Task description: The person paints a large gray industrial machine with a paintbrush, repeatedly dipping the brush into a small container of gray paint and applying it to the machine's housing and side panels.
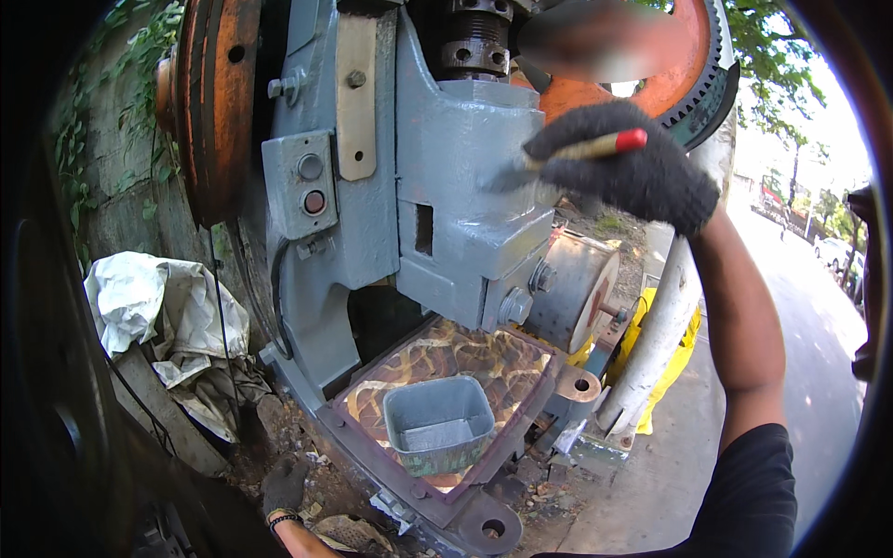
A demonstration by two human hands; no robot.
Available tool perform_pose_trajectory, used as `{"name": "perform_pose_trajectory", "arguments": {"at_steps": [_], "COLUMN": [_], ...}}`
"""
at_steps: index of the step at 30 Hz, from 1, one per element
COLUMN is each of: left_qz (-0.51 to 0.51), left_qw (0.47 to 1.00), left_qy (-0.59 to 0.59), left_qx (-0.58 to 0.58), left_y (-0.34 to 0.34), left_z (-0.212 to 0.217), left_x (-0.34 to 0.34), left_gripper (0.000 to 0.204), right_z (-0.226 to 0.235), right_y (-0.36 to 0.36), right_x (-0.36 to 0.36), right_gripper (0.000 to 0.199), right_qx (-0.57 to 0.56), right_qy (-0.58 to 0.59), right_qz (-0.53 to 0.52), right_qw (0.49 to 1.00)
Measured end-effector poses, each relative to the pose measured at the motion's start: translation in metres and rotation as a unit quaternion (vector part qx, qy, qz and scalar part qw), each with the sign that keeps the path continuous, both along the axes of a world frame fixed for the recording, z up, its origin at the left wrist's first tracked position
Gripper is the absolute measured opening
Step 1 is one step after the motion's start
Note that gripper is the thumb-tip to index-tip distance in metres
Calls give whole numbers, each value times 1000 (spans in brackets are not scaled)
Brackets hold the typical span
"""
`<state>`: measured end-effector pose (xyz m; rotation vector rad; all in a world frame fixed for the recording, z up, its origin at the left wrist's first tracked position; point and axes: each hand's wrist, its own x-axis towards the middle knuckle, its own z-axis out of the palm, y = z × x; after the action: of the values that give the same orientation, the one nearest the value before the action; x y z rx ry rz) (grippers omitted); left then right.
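Observation:
My right hand (623,167), in a dark knit glove, grips a paintbrush (591,149) with a pale wooden handle and a red end. Its bristles, blurred, are at the grey-painted block (465,177) of a large machine; wet-looking grey paint shines there. On the machine's patterned bed cover (358,402) stands a rectangular metal tub (439,456) with grey paint smeared inside. My left hand (284,484), also gloved, hangs low beside the machine's base at the lower left; its fingers are too dark to make out.
An orange flywheel (219,112) rises at the left, and an orange gear wheel (684,56) at the back right. A button box (299,186) sits on the frame. Right of the bed are a motor (577,288) and a pale post (651,349). White sheeting (158,307) lies left.

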<state>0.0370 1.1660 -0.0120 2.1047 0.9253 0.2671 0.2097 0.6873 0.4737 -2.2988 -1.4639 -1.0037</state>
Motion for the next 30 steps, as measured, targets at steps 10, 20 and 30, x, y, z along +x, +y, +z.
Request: {"name": "perform_pose_trajectory", "arguments": {"at_steps": [10, 20, 30], "left_qz": [-2, -8, 5], "left_qw": [997, 998, 992], "left_qy": [-76, -57, -127], "left_qx": [14, 9, -26], "left_y": [-3, -4, -7], "left_z": [19, 28, 22], "left_x": [0, 19, 41], "left_gripper": [68, 74, 53], "right_z": [-49, -104, -185], "right_y": [17, 15, 69], "right_x": [-9, -86, -27], "right_gripper": [44, 39, 33], "right_qx": [-79, 47, -41], "right_qy": [-339, 22, 495], "right_qz": [-69, -99, -18], "right_qw": [935, 994, 868]}}
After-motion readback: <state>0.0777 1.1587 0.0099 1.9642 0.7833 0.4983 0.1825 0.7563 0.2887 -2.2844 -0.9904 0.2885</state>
